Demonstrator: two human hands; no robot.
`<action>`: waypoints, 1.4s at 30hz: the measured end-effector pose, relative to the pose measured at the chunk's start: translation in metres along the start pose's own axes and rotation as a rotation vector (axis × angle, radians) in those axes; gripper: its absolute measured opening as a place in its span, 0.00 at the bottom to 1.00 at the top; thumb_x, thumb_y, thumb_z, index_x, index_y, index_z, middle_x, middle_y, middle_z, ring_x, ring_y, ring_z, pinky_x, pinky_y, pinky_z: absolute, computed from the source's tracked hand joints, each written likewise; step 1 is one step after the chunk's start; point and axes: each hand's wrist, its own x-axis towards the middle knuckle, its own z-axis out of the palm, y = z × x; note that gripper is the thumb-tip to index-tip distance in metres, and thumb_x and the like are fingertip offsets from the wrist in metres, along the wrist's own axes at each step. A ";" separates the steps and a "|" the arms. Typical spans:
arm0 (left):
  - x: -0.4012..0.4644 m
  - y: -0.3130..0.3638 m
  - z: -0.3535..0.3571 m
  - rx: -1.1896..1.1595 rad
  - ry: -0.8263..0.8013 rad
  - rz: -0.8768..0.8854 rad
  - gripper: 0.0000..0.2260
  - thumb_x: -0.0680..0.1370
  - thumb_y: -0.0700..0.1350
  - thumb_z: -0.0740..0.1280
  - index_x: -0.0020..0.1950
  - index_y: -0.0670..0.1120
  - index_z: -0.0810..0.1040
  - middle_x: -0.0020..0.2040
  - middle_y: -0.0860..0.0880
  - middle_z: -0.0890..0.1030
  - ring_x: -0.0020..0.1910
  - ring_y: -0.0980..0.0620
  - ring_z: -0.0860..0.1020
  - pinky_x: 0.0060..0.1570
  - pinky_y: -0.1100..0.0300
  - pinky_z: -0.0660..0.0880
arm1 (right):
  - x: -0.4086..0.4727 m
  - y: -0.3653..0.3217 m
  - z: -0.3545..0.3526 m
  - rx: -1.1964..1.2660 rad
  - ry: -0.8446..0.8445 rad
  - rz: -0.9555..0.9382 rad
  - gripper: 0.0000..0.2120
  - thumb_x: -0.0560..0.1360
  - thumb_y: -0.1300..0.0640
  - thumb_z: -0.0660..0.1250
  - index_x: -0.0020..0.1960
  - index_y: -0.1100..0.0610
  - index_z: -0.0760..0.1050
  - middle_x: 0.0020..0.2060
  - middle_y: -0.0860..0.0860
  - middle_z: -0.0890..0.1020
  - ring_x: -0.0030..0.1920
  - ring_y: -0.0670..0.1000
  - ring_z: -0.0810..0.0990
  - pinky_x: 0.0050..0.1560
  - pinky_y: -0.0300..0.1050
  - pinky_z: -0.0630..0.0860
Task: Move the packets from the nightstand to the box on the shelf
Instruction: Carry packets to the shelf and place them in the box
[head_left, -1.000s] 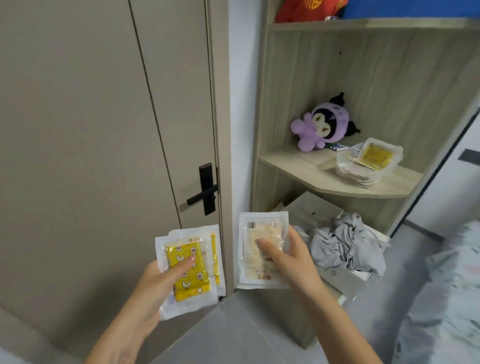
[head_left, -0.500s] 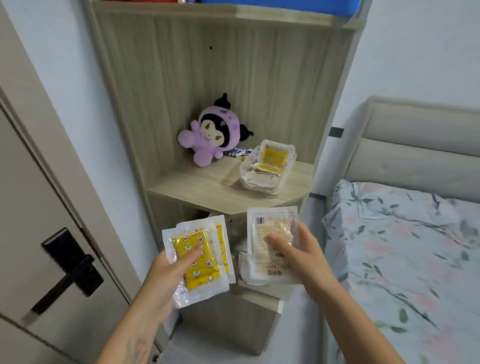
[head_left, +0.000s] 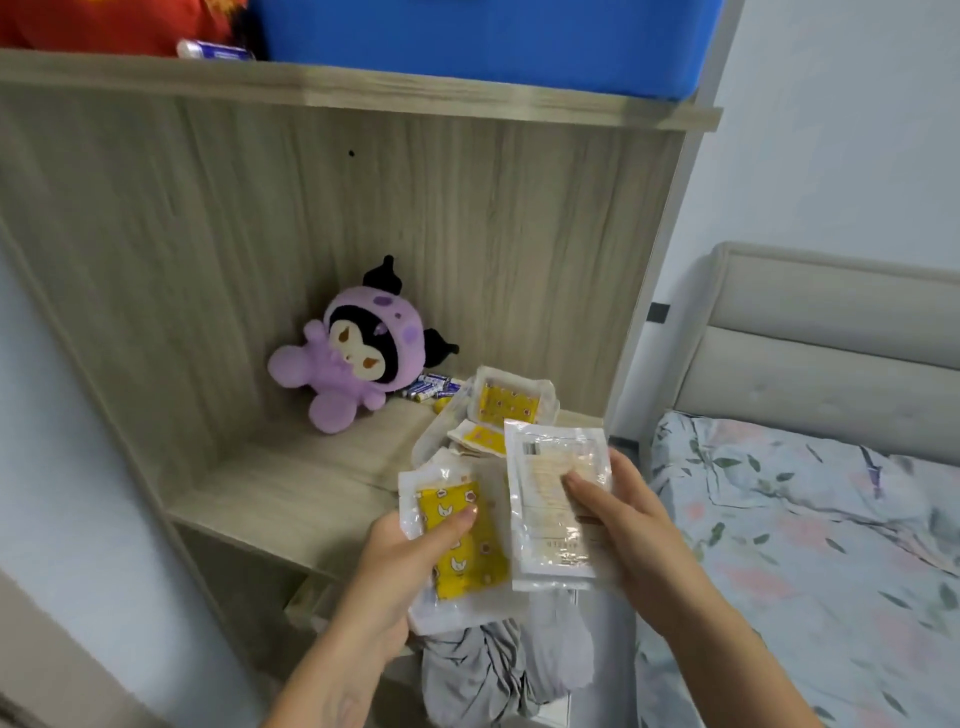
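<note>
While both hands hover in front of the shelf (head_left: 291, 483), plenty on show: left hand (head_left: 402, 558) gripping yellow packets (head_left: 460, 540), thumb pressed on the top one; right hand (head_left: 621, 514) pinching a pale packet (head_left: 550, 499), thumb on its face. Just behind, on the shelf board, the clear box (head_left: 511, 415) with more packets inside. Purple plush toy (head_left: 353, 353) further back, grey cloth (head_left: 498, 670) bunched below.

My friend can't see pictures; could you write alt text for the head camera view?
Two hands hold sealed packets in front of a wooden shelf: the left hand grips yellow packets, the right hand a pale packet. Behind them sit a box of packets and a purple plush toy.
</note>
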 end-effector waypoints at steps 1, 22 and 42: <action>0.005 0.002 0.008 0.008 -0.015 -0.006 0.08 0.75 0.38 0.70 0.54 0.38 0.81 0.45 0.40 0.86 0.45 0.42 0.85 0.45 0.50 0.81 | 0.006 -0.002 0.003 0.006 -0.018 -0.004 0.14 0.77 0.61 0.67 0.62 0.52 0.72 0.48 0.54 0.86 0.45 0.53 0.86 0.40 0.45 0.81; 0.103 0.035 0.043 -0.334 0.152 0.004 0.20 0.77 0.58 0.65 0.63 0.48 0.76 0.56 0.45 0.82 0.54 0.43 0.81 0.56 0.41 0.77 | 0.084 0.004 0.058 -0.042 0.209 0.004 0.43 0.57 0.21 0.62 0.67 0.41 0.67 0.66 0.39 0.72 0.68 0.46 0.70 0.64 0.51 0.72; 0.102 0.046 0.025 0.004 -0.062 0.259 0.12 0.81 0.51 0.59 0.59 0.50 0.78 0.56 0.51 0.83 0.53 0.59 0.80 0.54 0.62 0.76 | 0.067 0.006 0.065 -0.103 0.182 -0.138 0.10 0.80 0.57 0.63 0.60 0.54 0.71 0.52 0.48 0.82 0.53 0.40 0.81 0.53 0.39 0.78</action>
